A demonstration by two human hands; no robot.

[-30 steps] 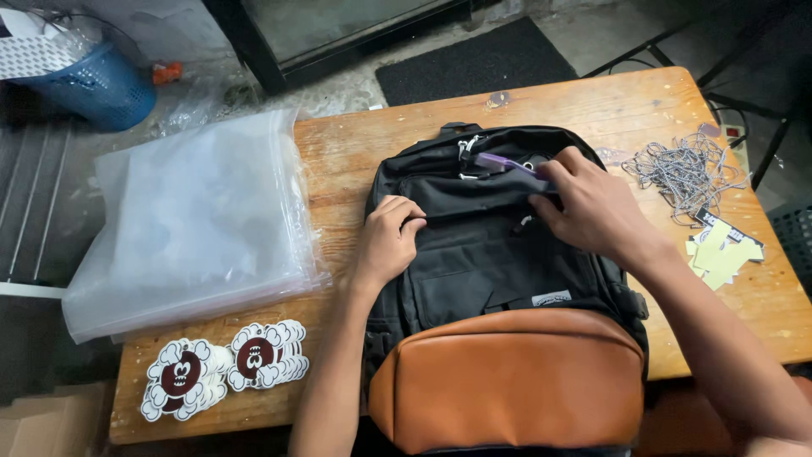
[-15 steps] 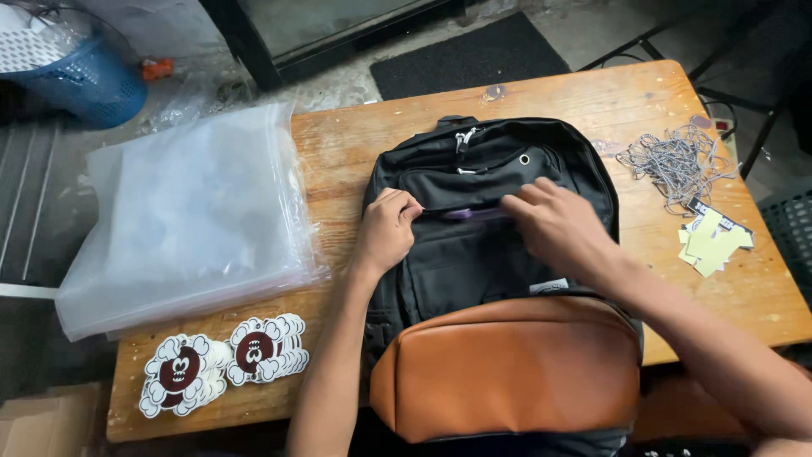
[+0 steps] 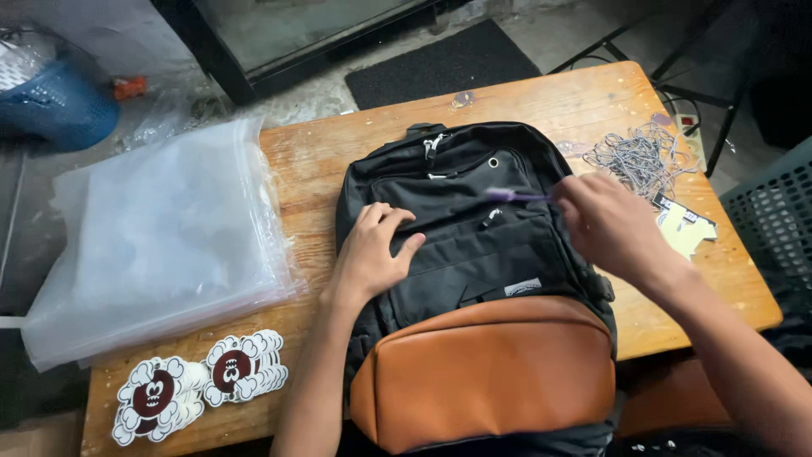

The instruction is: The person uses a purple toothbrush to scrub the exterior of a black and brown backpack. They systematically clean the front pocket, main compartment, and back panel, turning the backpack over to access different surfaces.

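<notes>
**Backpack on table: purple pull drawn right**

Worn wooden table [image 3: 507, 93], largest item. On it, centre: black fabric backpack with tan leather base [image 3: 474, 279], lying flat, base nearest the camera. Left of it: stack of clear plastic bags [image 3: 161, 237]. Far right: tangle of grey cords [image 3: 639, 156] above pale card tags [image 3: 685, 228]. Near left: two piles of round white-and-maroon flower-edged stickers [image 3: 199, 385].

Left hand [image 3: 372, 254] lies open, palm flat on the front pocket, grasping nothing. Right hand [image 3: 605, 224] is pinched on a thin purple zipper pull [image 3: 516, 195], blurred.

Change: a second ago the right hand sat higher, at the top compartment; it is now further right, the pull stretched sideways. Judgement: the zipper is being run along.
</notes>
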